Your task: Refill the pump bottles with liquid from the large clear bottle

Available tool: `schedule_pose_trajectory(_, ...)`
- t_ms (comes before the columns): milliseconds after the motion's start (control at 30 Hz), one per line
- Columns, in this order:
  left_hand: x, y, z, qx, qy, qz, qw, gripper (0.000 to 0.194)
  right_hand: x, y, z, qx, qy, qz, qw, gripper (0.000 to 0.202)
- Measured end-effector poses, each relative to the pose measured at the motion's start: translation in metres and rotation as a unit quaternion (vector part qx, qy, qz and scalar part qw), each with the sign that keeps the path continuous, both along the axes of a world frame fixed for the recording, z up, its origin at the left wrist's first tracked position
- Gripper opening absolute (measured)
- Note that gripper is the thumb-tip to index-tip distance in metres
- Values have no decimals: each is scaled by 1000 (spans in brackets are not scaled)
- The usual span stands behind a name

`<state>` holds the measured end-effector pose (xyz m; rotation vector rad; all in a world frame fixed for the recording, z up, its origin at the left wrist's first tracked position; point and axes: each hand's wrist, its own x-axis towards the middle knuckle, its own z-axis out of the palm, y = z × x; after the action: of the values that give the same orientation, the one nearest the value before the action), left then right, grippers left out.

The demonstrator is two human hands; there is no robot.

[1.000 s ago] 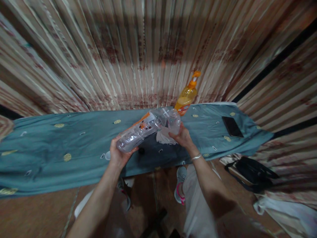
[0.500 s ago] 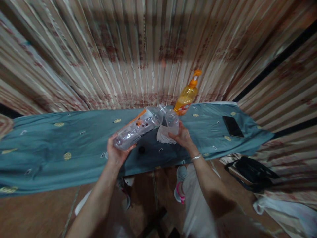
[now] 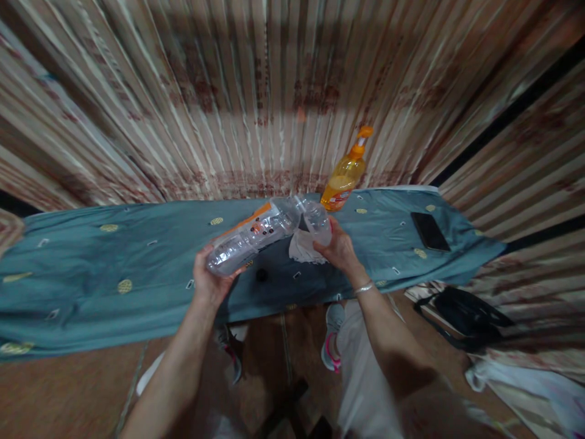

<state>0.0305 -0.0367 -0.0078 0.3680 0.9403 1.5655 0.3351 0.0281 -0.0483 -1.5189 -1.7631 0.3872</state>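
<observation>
My left hand (image 3: pixel 212 277) is closed around the base of a clear plastic bottle (image 3: pixel 253 235) with an orange-edged label. The bottle lies tilted, its neck up and to the right. In my right hand (image 3: pixel 339 245) is a clear plastic cup (image 3: pixel 317 222), tipped so that it meets the bottle's mouth. Whether any liquid passes between them I cannot tell. Under the cup, a crumpled white tissue (image 3: pixel 307 247) rests on the cloth. A small dark round cap (image 3: pixel 261 275) lies below the bottle.
A pump bottle of yellow-orange liquid (image 3: pixel 342 177) stands at the back of the cloth-covered table (image 3: pixel 150 244). Towards the right end lies a black phone (image 3: pixel 429 231). Striped curtains (image 3: pixel 228 110) hang behind. A black bag (image 3: pixel 466 317) is beyond the table's front right edge.
The bottle and my left hand have shifted slightly left. My right hand has moved slightly, still gripping the cup at the bottle's mouth.
</observation>
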Motion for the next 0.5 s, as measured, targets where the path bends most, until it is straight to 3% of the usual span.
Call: schedule_pose_trajectory(500,-5,7,7,58,65,50,995,34,1,-2,-5,13,-26,-7,1000,78)
